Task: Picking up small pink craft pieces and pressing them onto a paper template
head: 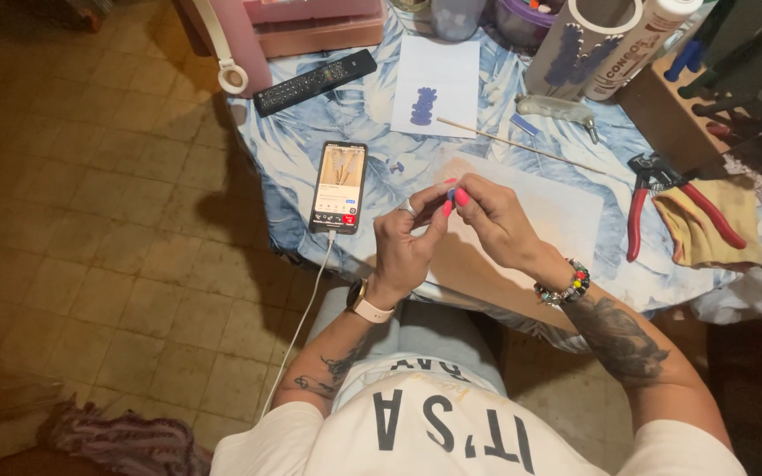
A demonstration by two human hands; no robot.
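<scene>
Table (522, 84) under a blue leaf-print cloth, filling the upper right of the view. At its near edge, a pale work board (557, 211), long side running along that edge. White cylinder with blue shapes stuck on (575, 40) and a printed tube (637, 44) near the far edge, both leaning. White paper sheet bearing a blue shape (437, 84) just left of them, a thin wooden skewer (522, 141) lying across the cloth below. Black remote (315, 82) at the far left corner, lying slantwise. Phone (339, 186) by the left edge, screen lit, long axis pointing away from the body, white cable trailing off the near edge. Red-handled pliers (654, 203) toward the right edge, handles pointing nearward, on a yellow rag (707, 229). Left hand (406, 242) and right hand (491, 216) meeting over the board's left end, fingertips pinched together on a small blue piece (451, 193); too tiny to tell long axis or heading
</scene>
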